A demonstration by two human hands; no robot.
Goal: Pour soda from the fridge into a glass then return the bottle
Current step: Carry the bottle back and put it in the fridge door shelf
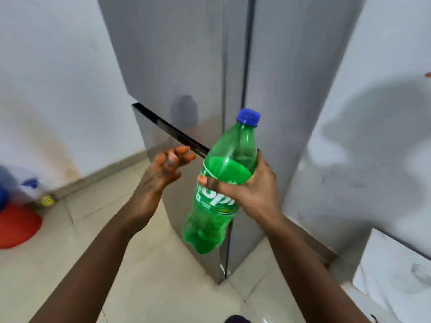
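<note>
My right hand (253, 190) grips a green plastic soda bottle (219, 183) around its middle. The bottle is tilted a little to the right, its blue cap (248, 117) is on, and it is roughly two-thirds full. My left hand (161, 173) reaches forward with fingers apart, close to the dark gap between the upper and lower doors of the grey fridge (177, 66). Both fridge doors look closed. A clear glass (421, 275) stands on a white counter (387, 259) at the lower right, blurred and partly cut off by the frame edge.
White walls flank the fridge on both sides. On the tiled floor at the left lie a red bowl-like object (17, 226), a small yellow ball (47, 200) and some blue and white items (29, 186). The floor in front of the fridge is open.
</note>
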